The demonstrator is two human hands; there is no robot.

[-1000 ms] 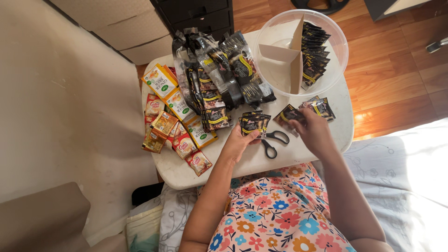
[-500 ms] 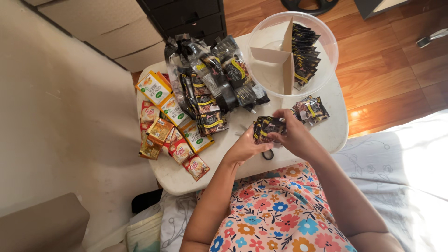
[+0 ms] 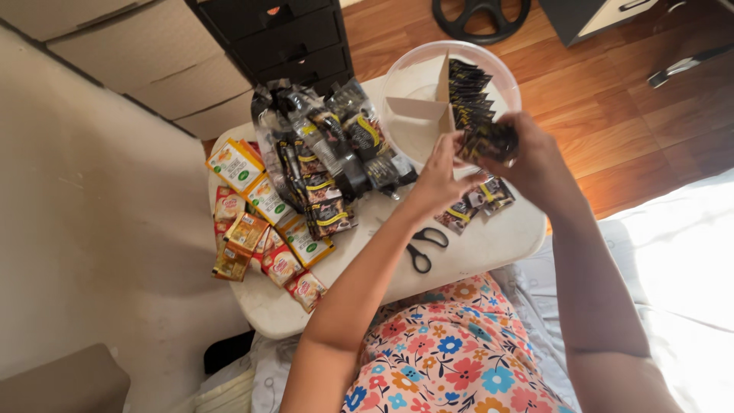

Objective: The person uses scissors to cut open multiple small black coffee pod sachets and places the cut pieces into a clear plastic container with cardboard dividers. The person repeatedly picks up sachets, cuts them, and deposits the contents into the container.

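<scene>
Both hands hold a small stack of black sachets above the near rim of a round clear container with cardboard dividers. My left hand pinches the stack's left end and my right hand grips its right end. One compartment of the container holds a row of upright black sachets. A few more black sachets lie on the white table just under my hands. Black-handled scissors lie on the table near my left forearm.
A clear bag of black sachets lies in the middle of the table. Several green, yellow and red packets are spread along the left side. A dark drawer unit stands behind the table, wooden floor to the right, a white bed at the lower right.
My hands have lifted the stack of black sachets off the table and carried it up and to the right, toward the round container. The scissors now lie uncovered.
</scene>
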